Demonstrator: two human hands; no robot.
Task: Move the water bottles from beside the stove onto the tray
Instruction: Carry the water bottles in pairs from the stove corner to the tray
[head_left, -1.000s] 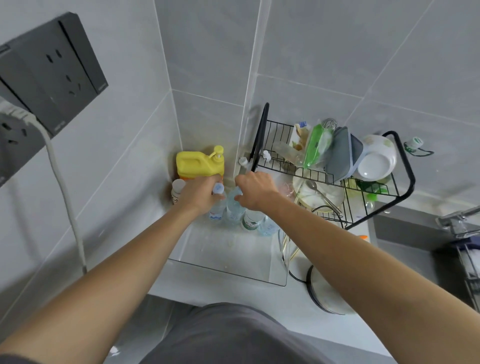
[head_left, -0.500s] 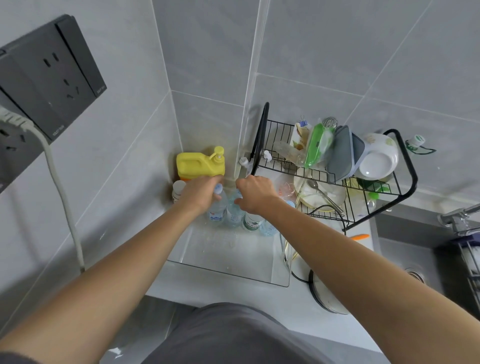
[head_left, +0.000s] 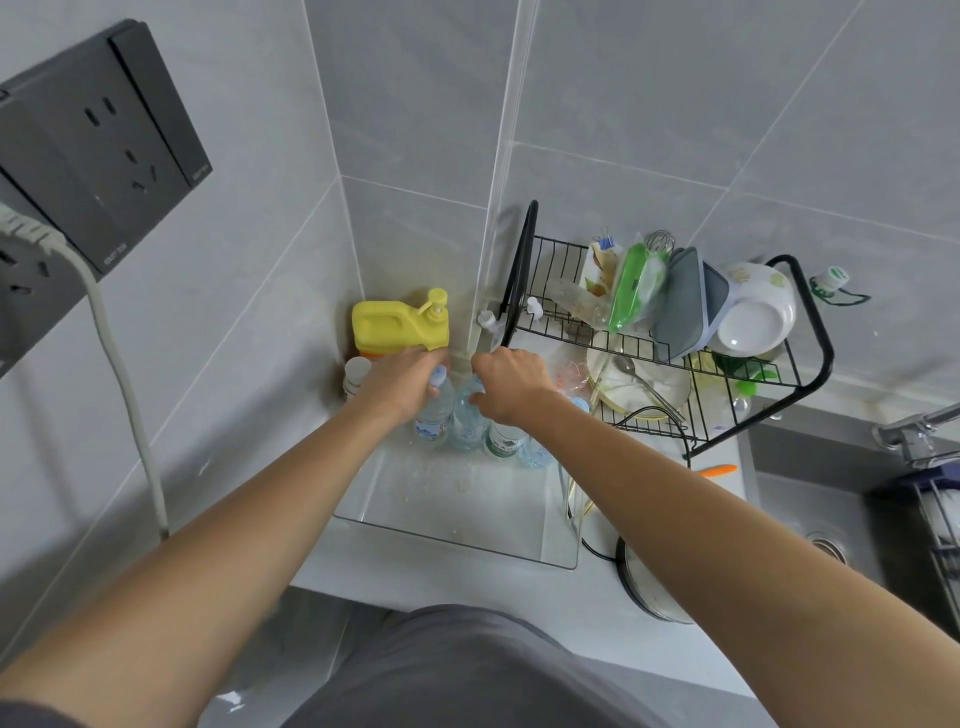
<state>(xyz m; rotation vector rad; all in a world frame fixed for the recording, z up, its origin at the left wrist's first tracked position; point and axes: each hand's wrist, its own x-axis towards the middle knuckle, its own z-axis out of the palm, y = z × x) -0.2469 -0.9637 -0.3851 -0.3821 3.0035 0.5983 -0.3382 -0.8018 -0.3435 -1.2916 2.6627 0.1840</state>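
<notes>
Several clear water bottles stand in a row at the far end of a clear rectangular tray (head_left: 457, 543) on the counter. My left hand (head_left: 400, 382) is closed around the neck of the leftmost bottle (head_left: 434, 415), and its pale blue cap shows between my fingers. Just to the right, my right hand (head_left: 511, 379) curls over the top of the second bottle (head_left: 467, 426). A green-labelled bottle (head_left: 501, 441) and one more bottle (head_left: 535, 451) stand partly hidden under my right wrist.
A yellow pump jug (head_left: 397, 325) and a small white-capped jar (head_left: 356, 374) fill the corner behind the bottles. A black wire dish rack (head_left: 810, 332) full of dishes stands to the right, with a sink (head_left: 831, 509) beyond. A round pot (head_left: 649, 587) sits near the counter's front edge.
Both hands stay on the same two bottles with almost no shift. The view has tilted slightly.
</notes>
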